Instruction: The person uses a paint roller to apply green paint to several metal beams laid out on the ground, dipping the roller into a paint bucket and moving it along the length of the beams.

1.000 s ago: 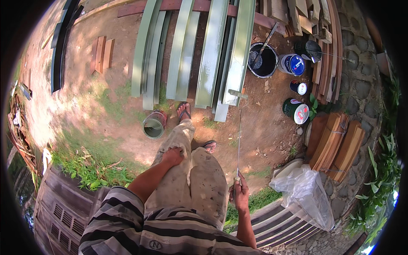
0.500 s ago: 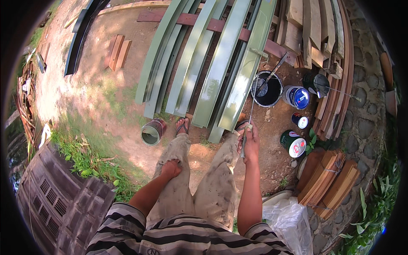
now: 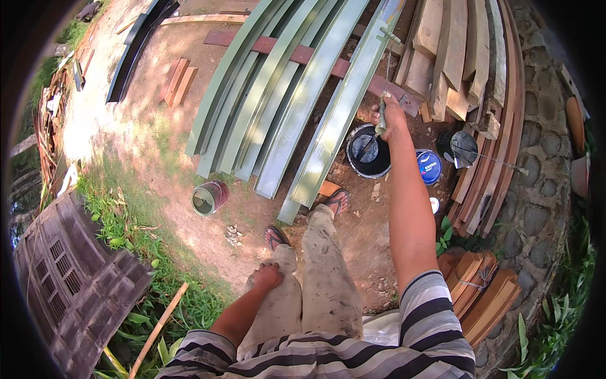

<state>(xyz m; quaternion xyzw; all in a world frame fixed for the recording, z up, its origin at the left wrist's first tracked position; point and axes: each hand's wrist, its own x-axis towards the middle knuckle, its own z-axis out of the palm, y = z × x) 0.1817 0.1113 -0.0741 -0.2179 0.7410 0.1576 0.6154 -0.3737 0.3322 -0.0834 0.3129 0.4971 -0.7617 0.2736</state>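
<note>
Your right hand (image 3: 392,120) is stretched far out and closed around the handle of a paint roller (image 3: 386,38). The thin handle goes up from your fist to the roller head, which sits on the far end of a green painted plank (image 3: 344,110). Your left hand (image 3: 268,276) is resting flat on your left knee and holds nothing.

It looks like you are rolling green paint along that plank. Next you will likely need more paint. The black bucket (image 3: 369,151) is just under your right hand, so a short move down and back would reach it.

Watch the edges. The plank is narrow, and other green planks (image 3: 265,88) lie close on its left. Bare wood boards (image 3: 461,57) are stacked close on its right. Keep the roller straight so it does not slip off.

A blue-lidded can (image 3: 430,167) sits right of the bucket. A small open tin (image 3: 208,198) stands on the dirt at left. The bare dirt near your feet gives you room to step.
</note>
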